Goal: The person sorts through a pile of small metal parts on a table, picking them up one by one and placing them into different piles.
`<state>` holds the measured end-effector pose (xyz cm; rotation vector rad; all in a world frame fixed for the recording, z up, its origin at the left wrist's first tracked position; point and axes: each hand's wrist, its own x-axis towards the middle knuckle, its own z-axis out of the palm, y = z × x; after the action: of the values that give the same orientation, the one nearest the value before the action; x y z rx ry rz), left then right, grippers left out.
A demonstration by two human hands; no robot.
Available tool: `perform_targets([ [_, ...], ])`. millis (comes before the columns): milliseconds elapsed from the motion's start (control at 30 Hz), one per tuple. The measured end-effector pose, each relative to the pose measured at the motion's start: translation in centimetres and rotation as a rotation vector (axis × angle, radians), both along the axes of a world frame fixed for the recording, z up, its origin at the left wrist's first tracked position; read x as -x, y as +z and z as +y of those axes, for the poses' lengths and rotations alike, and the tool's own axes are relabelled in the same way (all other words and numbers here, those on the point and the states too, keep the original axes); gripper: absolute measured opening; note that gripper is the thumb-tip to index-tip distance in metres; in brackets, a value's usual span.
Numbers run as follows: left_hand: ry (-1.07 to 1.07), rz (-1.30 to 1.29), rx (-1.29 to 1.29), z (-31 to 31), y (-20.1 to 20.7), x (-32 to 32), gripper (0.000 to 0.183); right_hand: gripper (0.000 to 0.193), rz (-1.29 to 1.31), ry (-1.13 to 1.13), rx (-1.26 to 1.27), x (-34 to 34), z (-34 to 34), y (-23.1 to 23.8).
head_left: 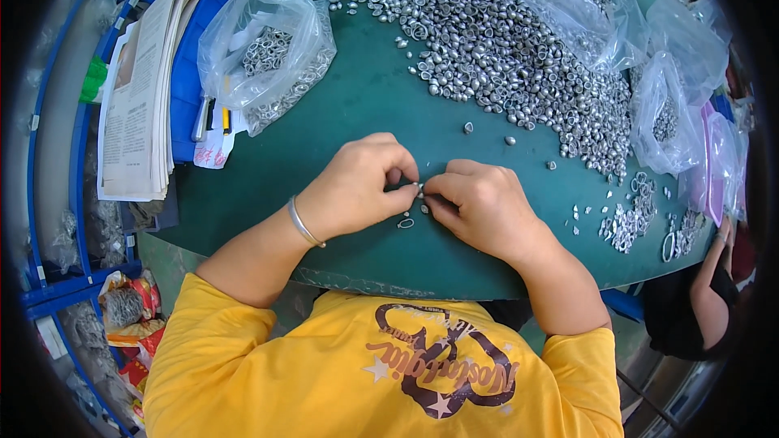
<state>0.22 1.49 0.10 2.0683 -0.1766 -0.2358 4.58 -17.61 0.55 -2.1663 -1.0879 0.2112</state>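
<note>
My left hand (pixel 367 177) and my right hand (pixel 480 203) meet over the green table (pixel 349 105), thumbs and forefingers pinched. Between their fingertips sits a small silver metal piece (pixel 420 191), mostly hidden by the fingers; both hands seem to grip it. A silver oval ring (pixel 406 224) lies on the table just below my left fingertips, with a tiny metal bit beside it. Beyond my hands, a few loose silver domed pieces (pixel 510 140) rest apart from a large heap of similar hollow metal pieces (pixel 503 49).
At the upper left stand a clear bag of metal rings (pixel 272 53), a blue bin (pixel 188 73) and newspapers (pixel 134 97). Flat metal parts (pixel 629 223) lie at right, near more plastic bags (pixel 665 118). Another person's arm (pixel 710 292) shows at the right edge.
</note>
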Motion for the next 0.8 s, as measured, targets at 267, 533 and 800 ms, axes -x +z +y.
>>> perform_targets([
  [267, 0.145, 0.073, 0.227, 0.4, -0.2, -0.6, 0.012, 0.006, 0.128, -0.05, -0.14, -1.4, -1.0, 0.3],
  [533, -0.037, -0.362, -0.209, 0.5, -1.0, 0.0, 0.013, 0.004, 0.239, 0.098, -0.06, -0.6, -0.8, 0.2],
  [800, 0.105, 0.288, 0.524, 1.0, 0.4, -0.4, 0.011, 0.004, 0.787, -0.142, -0.226, -2.2, -2.2, 0.8],
])
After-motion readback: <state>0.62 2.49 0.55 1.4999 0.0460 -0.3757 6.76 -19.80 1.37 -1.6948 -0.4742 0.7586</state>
